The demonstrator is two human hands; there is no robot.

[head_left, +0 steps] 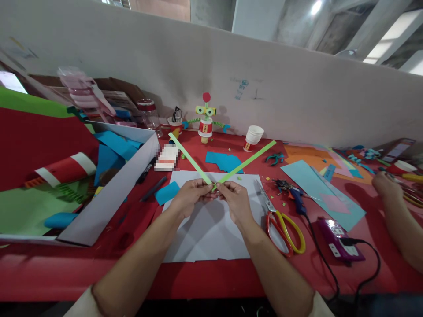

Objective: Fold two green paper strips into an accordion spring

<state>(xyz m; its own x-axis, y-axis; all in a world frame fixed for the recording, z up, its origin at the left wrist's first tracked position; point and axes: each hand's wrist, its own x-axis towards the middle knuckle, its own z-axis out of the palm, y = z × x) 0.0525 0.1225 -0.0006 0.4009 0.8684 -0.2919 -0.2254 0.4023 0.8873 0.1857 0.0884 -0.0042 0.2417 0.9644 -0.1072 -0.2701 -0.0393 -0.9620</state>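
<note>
Two light green paper strips meet in a V between my hands, above a white paper sheet (205, 242). My left hand (193, 196) pinches the lower end of the left paper strip (190, 157). My right hand (234, 198) pinches the lower end of the right paper strip (249, 160), where a small folded green part shows at the joint. The fingertips of both hands nearly touch and partly cover that joint. Scissors (284, 233) with red and yellow handles lie right of my right hand. A blue paper piece (167, 192) lies left of my left hand.
A paper-cup figure (205, 125) and stacked cups (254, 134) stand at the back. To the right are a glue gun (295, 198), its cable, a purple power socket (342, 240) and another person's hand (386, 185). A white box (112, 193) of craft pieces fills the left.
</note>
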